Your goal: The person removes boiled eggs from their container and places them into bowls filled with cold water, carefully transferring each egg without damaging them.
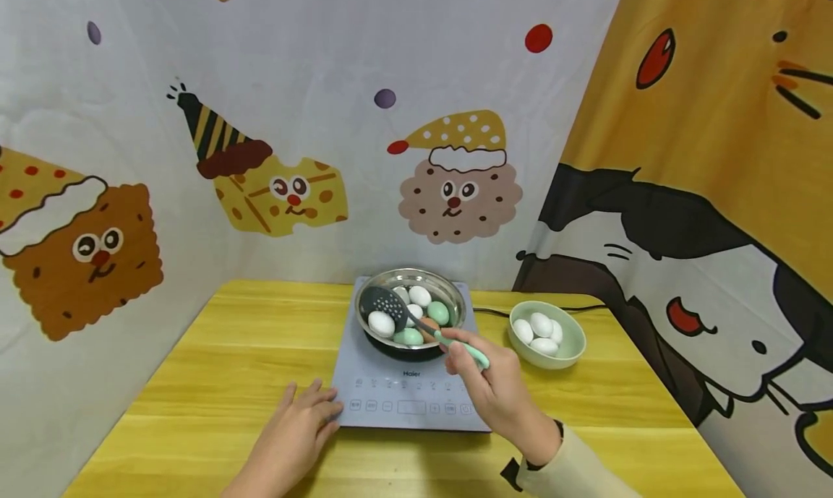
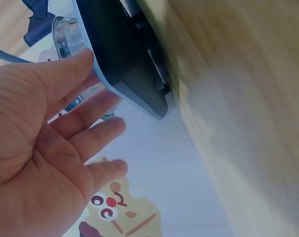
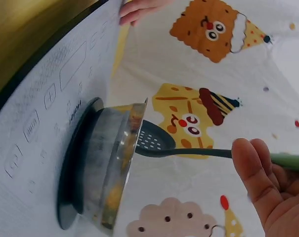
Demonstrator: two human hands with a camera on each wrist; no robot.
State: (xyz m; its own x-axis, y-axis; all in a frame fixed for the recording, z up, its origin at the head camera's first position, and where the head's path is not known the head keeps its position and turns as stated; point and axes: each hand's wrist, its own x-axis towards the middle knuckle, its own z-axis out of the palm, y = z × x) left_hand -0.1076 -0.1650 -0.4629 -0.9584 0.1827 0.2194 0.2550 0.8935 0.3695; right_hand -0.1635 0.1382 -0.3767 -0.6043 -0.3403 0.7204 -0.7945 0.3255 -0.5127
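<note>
My right hand (image 1: 497, 386) grips the green handle of a dark slotted spoon (image 1: 384, 301), whose perforated head is inside the steel pot (image 1: 455, 293). A white egg (image 1: 381, 324) lies right against the spoon's head, near the left rim. Other white eggs, green eggs (image 1: 408, 337) and a brown egg (image 1: 429, 327) fill the pot; the spoon covers some of them. Beneath the pot is a Haier induction cooktop (image 1: 411, 382). At its front left corner my left hand (image 1: 289, 429) touches the edge, with its thumb and fingers spread in the left wrist view.
A pale green bowl (image 1: 573, 342) with several white eggs (image 1: 544, 346) stands right of the cooktop on the yellow wooden table (image 1: 260, 339). A black cable (image 1: 491, 311) runs behind the bowl. Cartoon-printed curtains (image 1: 312, 64) close off the back and sides.
</note>
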